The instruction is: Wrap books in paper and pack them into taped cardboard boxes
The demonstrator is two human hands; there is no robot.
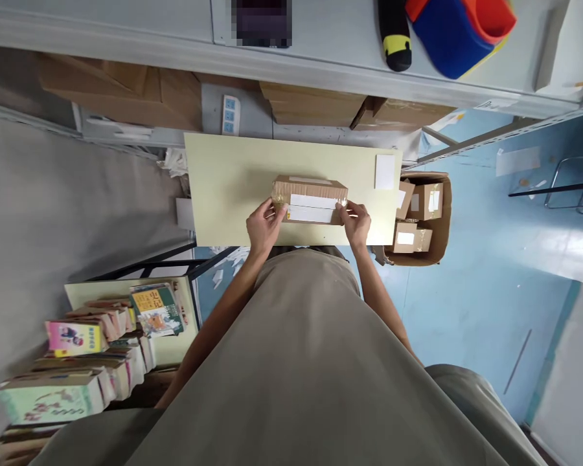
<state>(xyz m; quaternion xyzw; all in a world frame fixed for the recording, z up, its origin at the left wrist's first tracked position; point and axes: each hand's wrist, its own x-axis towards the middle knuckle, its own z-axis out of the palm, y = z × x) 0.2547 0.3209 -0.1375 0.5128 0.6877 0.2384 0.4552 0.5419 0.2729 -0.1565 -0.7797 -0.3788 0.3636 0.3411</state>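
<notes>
A small cardboard parcel (309,189) with a white label (311,208) on its near side lies on a pale yellow-green table (223,181). My left hand (263,228) grips the parcel's left end, fingers curled against it. On the right end, my right hand (354,221) presses its fingers to the label's edge. Both hands are closed on the parcel.
A white label sheet (385,171) lies at the table's far right. An open carton (440,220) of small labelled parcels stands on the blue floor to the right. Stacked books (87,356) fill a low table at the left. Cardboard boxes (126,90) sit under a grey shelf behind.
</notes>
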